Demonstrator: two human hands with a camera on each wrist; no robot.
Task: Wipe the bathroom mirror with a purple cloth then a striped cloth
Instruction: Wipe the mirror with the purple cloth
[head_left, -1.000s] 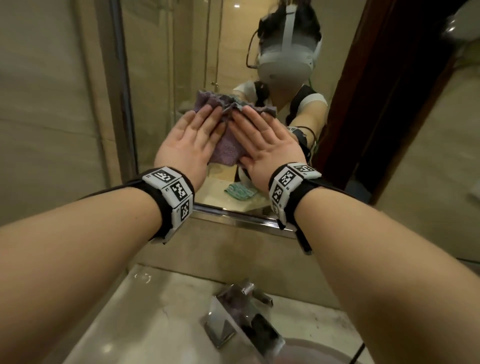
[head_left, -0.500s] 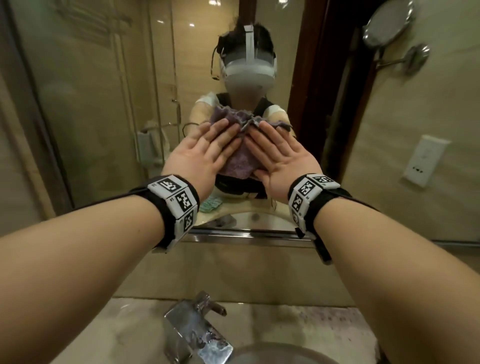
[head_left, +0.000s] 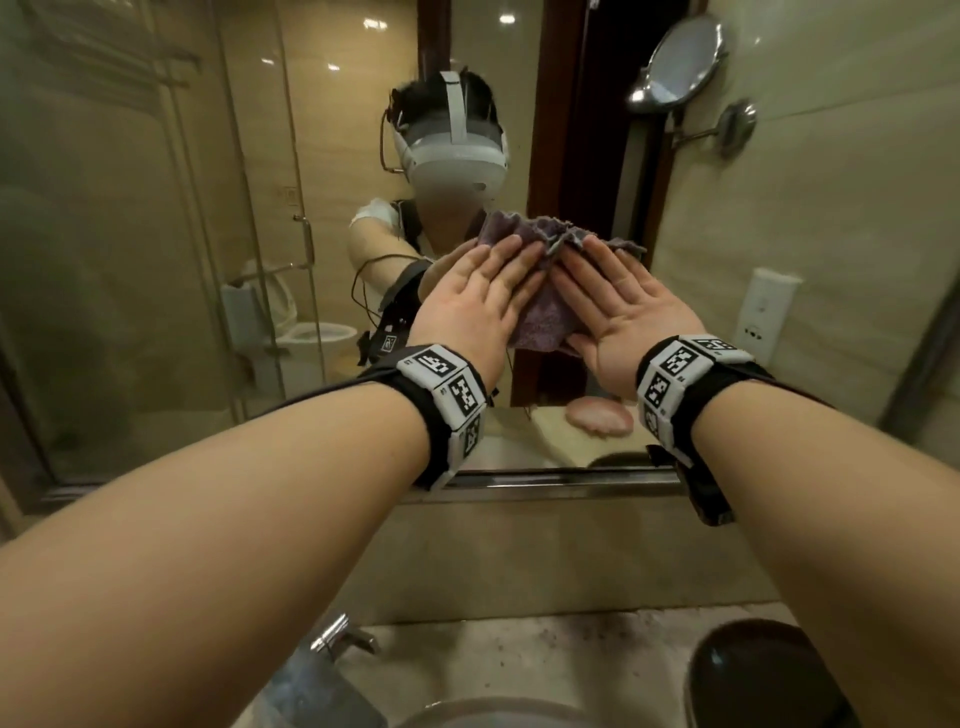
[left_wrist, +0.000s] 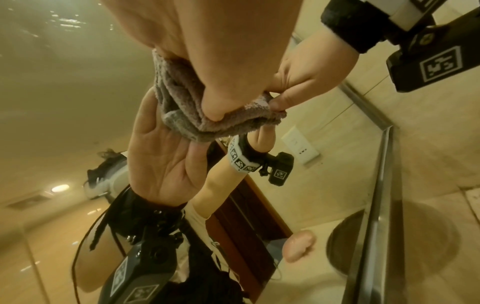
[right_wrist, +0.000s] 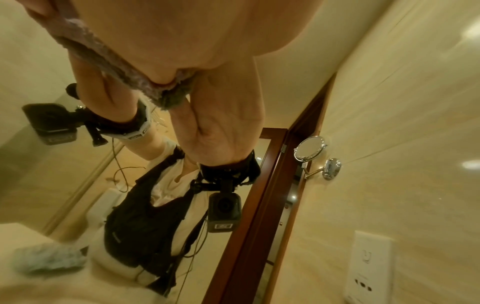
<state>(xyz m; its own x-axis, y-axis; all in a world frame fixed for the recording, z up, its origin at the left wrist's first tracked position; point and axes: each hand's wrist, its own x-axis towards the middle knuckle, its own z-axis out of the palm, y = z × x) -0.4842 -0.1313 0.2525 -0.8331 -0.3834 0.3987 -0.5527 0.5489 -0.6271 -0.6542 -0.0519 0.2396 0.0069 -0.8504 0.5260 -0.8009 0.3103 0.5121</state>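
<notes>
A crumpled purple cloth (head_left: 545, 317) lies against the bathroom mirror (head_left: 197, 270). My left hand (head_left: 467, 301) and right hand (head_left: 623, 306) press it to the glass side by side, with fingers straight and spread. In the left wrist view my left thumb (left_wrist: 213, 98) pushes on the folded cloth (left_wrist: 179, 98), and the right hand's thumb (left_wrist: 283, 102) touches its corner. In the right wrist view the cloth's edge (right_wrist: 109, 61) shows under my right palm (right_wrist: 182, 30). A pale blue-green cloth (right_wrist: 46, 261) is reflected lying on the counter; I cannot tell its pattern.
A chrome faucet (head_left: 332, 639) and a dark round object (head_left: 753, 675) sit on the stone counter (head_left: 519, 660) below. The mirror's metal bottom rail (head_left: 561, 480) runs under my wrists. Reflected are a pink lump (head_left: 597, 418), a round wall mirror (head_left: 675, 62) and a socket (head_left: 763, 312).
Both hands have slid the purple cloth rightward across the mirror, away from its left edge. The faucet now lies to the lower left of my arms.
</notes>
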